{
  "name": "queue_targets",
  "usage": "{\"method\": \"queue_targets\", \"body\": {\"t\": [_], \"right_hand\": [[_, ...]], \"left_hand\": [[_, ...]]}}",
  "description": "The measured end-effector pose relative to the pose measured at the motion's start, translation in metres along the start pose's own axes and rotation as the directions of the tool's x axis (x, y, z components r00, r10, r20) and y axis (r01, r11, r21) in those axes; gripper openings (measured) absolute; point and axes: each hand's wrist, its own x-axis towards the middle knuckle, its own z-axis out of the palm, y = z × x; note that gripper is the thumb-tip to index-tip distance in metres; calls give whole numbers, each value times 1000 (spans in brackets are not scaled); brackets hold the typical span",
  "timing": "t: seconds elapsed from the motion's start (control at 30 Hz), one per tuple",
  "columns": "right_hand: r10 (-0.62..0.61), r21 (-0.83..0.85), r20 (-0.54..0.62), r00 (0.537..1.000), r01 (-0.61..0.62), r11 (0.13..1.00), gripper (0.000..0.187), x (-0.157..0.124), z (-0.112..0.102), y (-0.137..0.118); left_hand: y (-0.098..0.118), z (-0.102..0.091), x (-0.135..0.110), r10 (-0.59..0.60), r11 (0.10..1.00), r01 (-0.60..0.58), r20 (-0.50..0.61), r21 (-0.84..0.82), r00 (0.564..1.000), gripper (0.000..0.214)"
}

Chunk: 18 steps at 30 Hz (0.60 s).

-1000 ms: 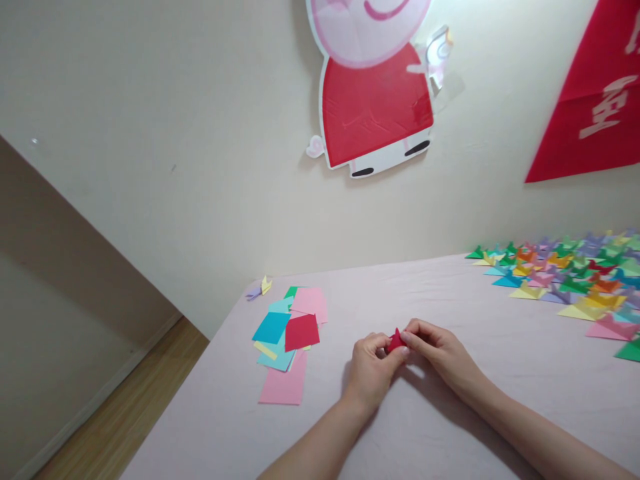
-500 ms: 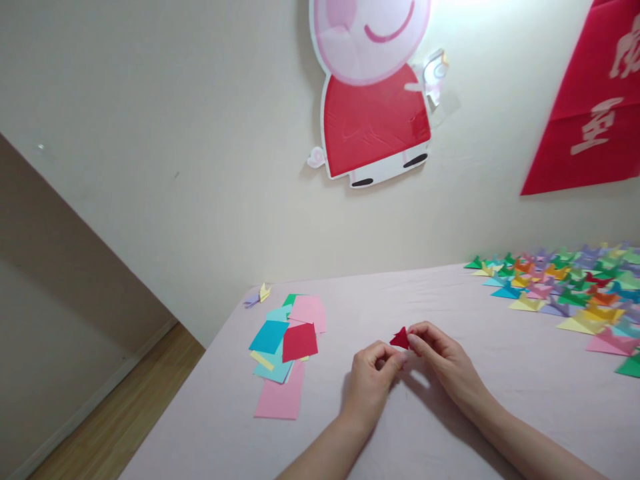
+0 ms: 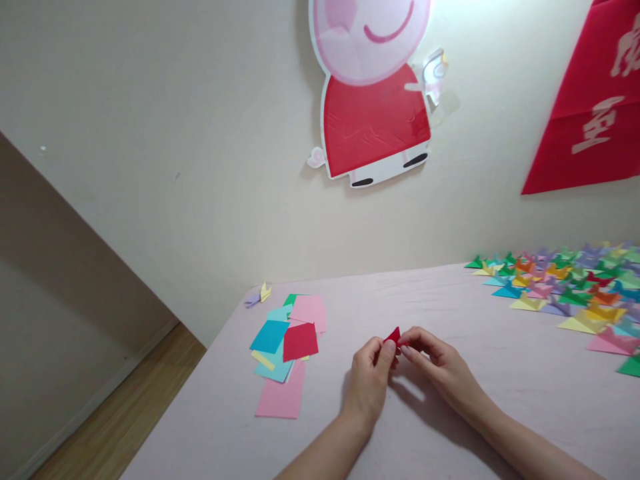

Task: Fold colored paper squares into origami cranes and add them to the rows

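Note:
Above the table's pale pink cover, a small folded piece of red paper (image 3: 394, 335) is held up, one pointed corner showing. My left hand (image 3: 369, 377) pinches it between thumb and fingers, the thumb lying across its lower part. From the other side, the thumb and forefinger of my right hand (image 3: 440, 360) close on its right edge. Fingers hide most of the lower half of the paper.
Loose paper sheets overlap left of my hands, among them a red sheet (image 3: 301, 342) and a pink sheet (image 3: 281, 393). Yellow and purple folded papers (image 3: 259, 296) lie at the far left corner. Many-coloured folded paper birds (image 3: 565, 287) stand in rows at the right, near the wall.
The red paper has moved slightly left and turned. My left thumb now presses on it, where before mainly my right hand held it.

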Motion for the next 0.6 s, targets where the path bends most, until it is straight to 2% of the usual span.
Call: {"method": "queue_targets", "body": {"t": [0.33, 0.47, 0.6], "right_hand": [[18, -22, -33, 999, -19, 1000, 23, -1, -1, -1], [46, -59, -28, 999, -48, 997, 21, -2, 1, 0], [12, -153, -55, 998, -21, 988, 24, -1, 1, 1]], "left_hand": [[-2, 0, -3, 37, 998, -39, 53, 45, 998, 13], [-2, 1, -4, 64, 987, -73, 66, 141, 996, 11], [-3, 1, -4, 50, 984, -56, 41, 167, 998, 17]]}}
